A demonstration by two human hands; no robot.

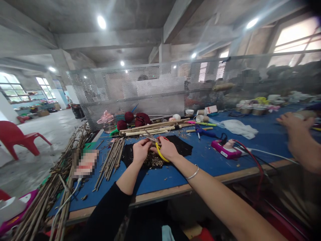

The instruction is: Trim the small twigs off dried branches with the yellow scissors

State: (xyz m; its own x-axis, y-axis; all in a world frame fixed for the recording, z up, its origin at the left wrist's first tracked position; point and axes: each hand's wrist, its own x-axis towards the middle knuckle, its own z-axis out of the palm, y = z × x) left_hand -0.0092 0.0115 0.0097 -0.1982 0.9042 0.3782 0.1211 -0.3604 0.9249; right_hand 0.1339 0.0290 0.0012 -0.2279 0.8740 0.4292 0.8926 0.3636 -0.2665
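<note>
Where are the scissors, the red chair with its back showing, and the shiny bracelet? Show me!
Scissors (158, 151): head view, on the yellow handle.
Red chair (12, 136): head view, on the backrest at far left.
Bracelet (195, 172): head view, on its silvery band.

- a blue tabletop (150, 182) with a pale wooden front edge
- on its middle, a rumpled black cloth (184, 146) under a heap of brown clippings (153, 163)
- left of the cloth, a row of thin cut sticks (112, 155)
- behind, longer pale rods (142, 132) and dark red yarn balls (129, 116)
- to the right, a blue glue gun (207, 133), a crumpled white sheet (238, 128) and a purple power strip (225, 150)
</note>
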